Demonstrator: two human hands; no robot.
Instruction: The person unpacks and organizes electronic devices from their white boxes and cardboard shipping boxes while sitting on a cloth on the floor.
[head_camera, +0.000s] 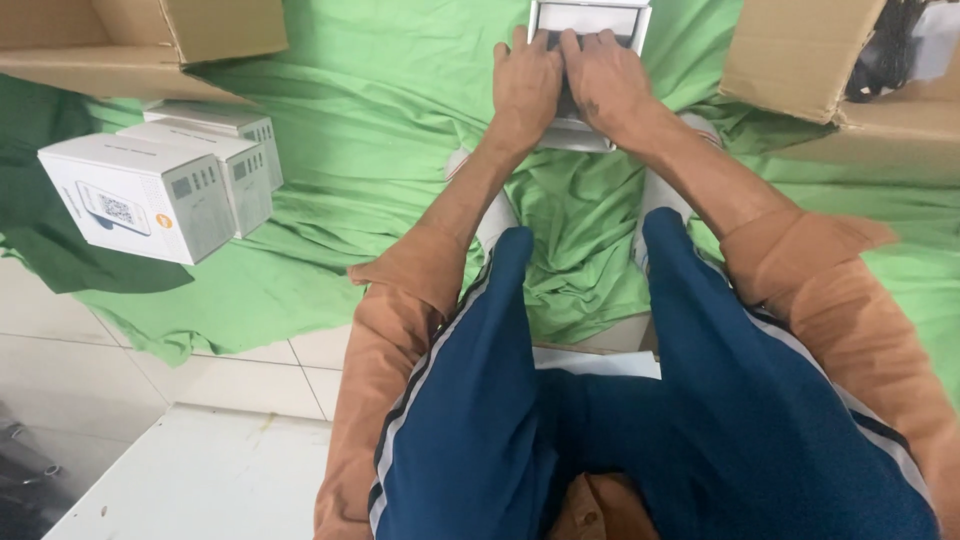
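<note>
left hand and right hand side by side, fingers flat inside open white box, long axis pointing away

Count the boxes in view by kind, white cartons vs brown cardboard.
White cartons: 4, three stacked at the left, one open white carton under the left hand and right hand.
Brown cardboard boxes: 2, top left and top right.
Total: 6
</note>
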